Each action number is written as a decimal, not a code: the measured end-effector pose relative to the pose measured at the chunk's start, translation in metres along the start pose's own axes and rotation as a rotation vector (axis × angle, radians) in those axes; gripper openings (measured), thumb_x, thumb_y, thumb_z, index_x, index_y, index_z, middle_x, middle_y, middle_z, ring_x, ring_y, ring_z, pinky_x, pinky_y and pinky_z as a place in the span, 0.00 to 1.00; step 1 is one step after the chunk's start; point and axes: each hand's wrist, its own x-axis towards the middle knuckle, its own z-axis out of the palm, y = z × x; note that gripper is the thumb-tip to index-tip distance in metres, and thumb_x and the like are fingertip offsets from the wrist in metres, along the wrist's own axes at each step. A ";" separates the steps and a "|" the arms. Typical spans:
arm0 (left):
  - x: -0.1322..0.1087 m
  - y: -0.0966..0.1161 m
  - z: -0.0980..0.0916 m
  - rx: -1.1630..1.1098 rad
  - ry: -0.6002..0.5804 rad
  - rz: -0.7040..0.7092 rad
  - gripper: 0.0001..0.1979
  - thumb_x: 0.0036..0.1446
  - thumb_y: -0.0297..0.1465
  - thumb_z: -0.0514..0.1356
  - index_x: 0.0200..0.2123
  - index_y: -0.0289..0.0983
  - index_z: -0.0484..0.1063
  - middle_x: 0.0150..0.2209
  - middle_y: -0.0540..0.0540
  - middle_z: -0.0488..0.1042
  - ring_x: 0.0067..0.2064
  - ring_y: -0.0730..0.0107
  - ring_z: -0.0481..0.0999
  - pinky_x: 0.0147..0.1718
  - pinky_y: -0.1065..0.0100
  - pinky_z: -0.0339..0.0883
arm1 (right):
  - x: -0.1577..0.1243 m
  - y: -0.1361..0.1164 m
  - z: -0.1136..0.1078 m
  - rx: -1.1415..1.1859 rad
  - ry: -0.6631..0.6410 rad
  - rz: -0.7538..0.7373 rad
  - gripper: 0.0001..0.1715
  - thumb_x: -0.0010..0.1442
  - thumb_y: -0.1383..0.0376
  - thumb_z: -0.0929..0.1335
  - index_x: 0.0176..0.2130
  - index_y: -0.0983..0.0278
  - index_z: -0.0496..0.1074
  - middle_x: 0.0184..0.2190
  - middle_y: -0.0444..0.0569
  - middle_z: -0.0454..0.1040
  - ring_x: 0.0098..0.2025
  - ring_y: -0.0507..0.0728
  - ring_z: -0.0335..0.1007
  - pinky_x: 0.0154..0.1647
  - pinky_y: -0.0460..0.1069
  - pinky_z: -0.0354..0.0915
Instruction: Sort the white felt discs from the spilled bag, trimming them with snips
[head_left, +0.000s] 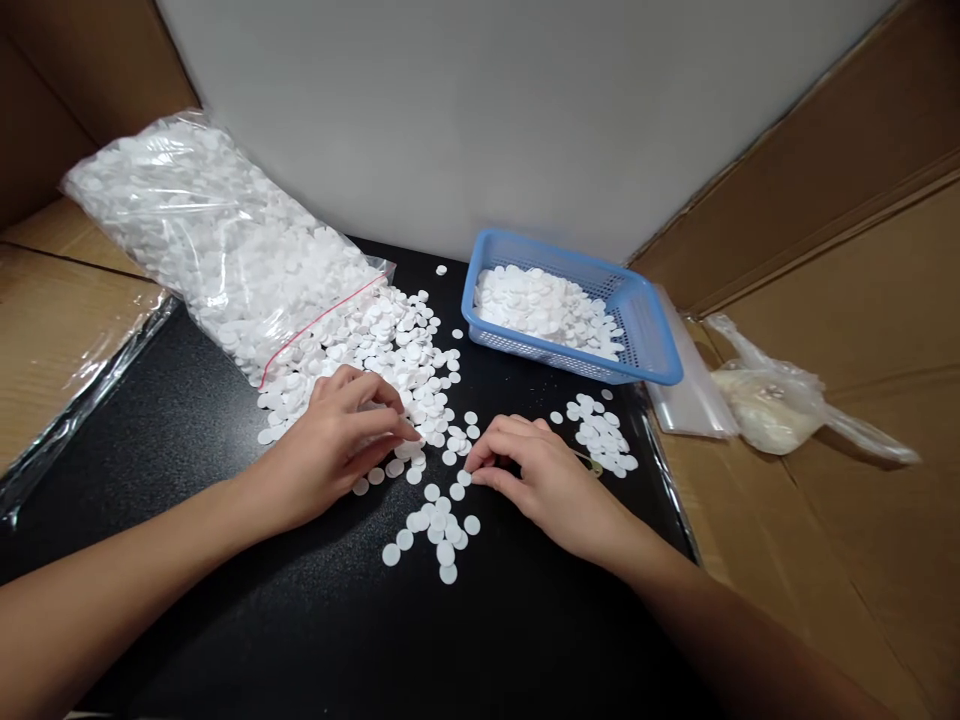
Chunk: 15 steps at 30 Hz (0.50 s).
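Head view, left hand (349, 440): eight o'clock, fingers bent over white discs (414, 350); cannot tell whether it grips any.
Right hand (536, 475): five o'clock, fingertips at one disc (464, 479); cannot tell whether pinched.
Discs: piled toward nine, scattered near six.
Bag (217, 235): ten o'clock.
Basket (664, 338): two o'clock.

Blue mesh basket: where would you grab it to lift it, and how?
Likely by the basket rim at both short ends, coming from left and right: that raised lip is uncovered, and the far long side stands near the white wall.
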 end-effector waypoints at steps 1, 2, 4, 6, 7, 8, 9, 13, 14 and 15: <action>0.001 -0.001 -0.001 -0.009 -0.005 -0.017 0.10 0.66 0.27 0.57 0.40 0.44 0.78 0.42 0.46 0.71 0.46 0.60 0.65 0.45 0.59 0.58 | -0.001 -0.002 0.001 0.005 -0.008 -0.003 0.09 0.64 0.72 0.69 0.33 0.60 0.72 0.33 0.43 0.73 0.38 0.56 0.68 0.43 0.54 0.59; 0.001 -0.001 -0.002 -0.016 -0.009 -0.029 0.10 0.66 0.27 0.57 0.40 0.44 0.78 0.42 0.47 0.71 0.46 0.60 0.65 0.45 0.59 0.58 | -0.001 -0.003 0.003 0.009 -0.014 -0.011 0.09 0.64 0.73 0.69 0.33 0.60 0.72 0.32 0.43 0.73 0.38 0.56 0.68 0.43 0.54 0.59; 0.002 -0.002 -0.003 -0.026 -0.020 -0.040 0.10 0.66 0.27 0.57 0.40 0.44 0.78 0.42 0.47 0.70 0.46 0.61 0.65 0.45 0.59 0.58 | -0.003 -0.006 0.005 0.015 -0.023 -0.037 0.09 0.64 0.73 0.69 0.33 0.61 0.72 0.32 0.42 0.74 0.38 0.55 0.68 0.44 0.54 0.58; 0.002 -0.002 -0.004 -0.036 -0.045 -0.028 0.09 0.65 0.27 0.59 0.38 0.44 0.78 0.43 0.47 0.70 0.47 0.60 0.64 0.46 0.59 0.59 | -0.004 -0.006 0.006 0.023 -0.036 -0.071 0.09 0.64 0.73 0.70 0.33 0.60 0.73 0.32 0.42 0.74 0.38 0.55 0.68 0.45 0.54 0.58; 0.002 -0.002 -0.004 -0.040 -0.065 -0.017 0.08 0.64 0.28 0.60 0.37 0.45 0.79 0.44 0.47 0.70 0.48 0.60 0.64 0.47 0.59 0.59 | -0.003 -0.006 0.007 0.023 -0.028 -0.088 0.09 0.64 0.72 0.70 0.33 0.60 0.73 0.32 0.42 0.74 0.37 0.55 0.68 0.44 0.54 0.58; 0.001 -0.002 -0.004 -0.042 -0.088 -0.003 0.07 0.63 0.28 0.61 0.37 0.45 0.79 0.45 0.47 0.69 0.48 0.59 0.63 0.47 0.59 0.59 | -0.003 -0.005 0.008 0.014 -0.002 -0.106 0.08 0.65 0.72 0.69 0.33 0.60 0.74 0.32 0.42 0.74 0.37 0.54 0.68 0.43 0.53 0.58; 0.001 -0.002 -0.004 -0.042 -0.109 0.013 0.06 0.62 0.28 0.62 0.36 0.44 0.79 0.46 0.47 0.69 0.49 0.59 0.63 0.48 0.59 0.59 | -0.002 -0.003 0.010 -0.005 0.041 -0.124 0.07 0.65 0.72 0.69 0.35 0.60 0.74 0.32 0.43 0.74 0.37 0.55 0.68 0.42 0.53 0.58; 0.000 -0.003 0.001 -0.021 -0.153 0.051 0.04 0.61 0.28 0.63 0.36 0.42 0.78 0.46 0.46 0.68 0.50 0.57 0.62 0.47 0.58 0.58 | 0.005 0.002 0.016 -0.170 0.196 -0.230 0.07 0.66 0.71 0.68 0.42 0.61 0.76 0.34 0.46 0.74 0.37 0.56 0.68 0.40 0.53 0.57; -0.001 -0.003 0.002 -0.014 -0.154 0.055 0.04 0.61 0.27 0.63 0.35 0.42 0.77 0.47 0.46 0.68 0.50 0.57 0.62 0.47 0.57 0.58 | 0.006 0.003 0.017 -0.227 0.208 -0.265 0.06 0.67 0.69 0.68 0.42 0.61 0.76 0.33 0.47 0.73 0.37 0.56 0.67 0.39 0.53 0.56; -0.001 -0.004 0.003 -0.007 -0.154 0.057 0.04 0.61 0.28 0.63 0.35 0.42 0.77 0.47 0.46 0.68 0.51 0.57 0.62 0.48 0.57 0.58 | 0.007 0.004 0.018 -0.290 0.217 -0.303 0.07 0.68 0.68 0.67 0.41 0.62 0.76 0.32 0.47 0.73 0.36 0.56 0.67 0.39 0.53 0.56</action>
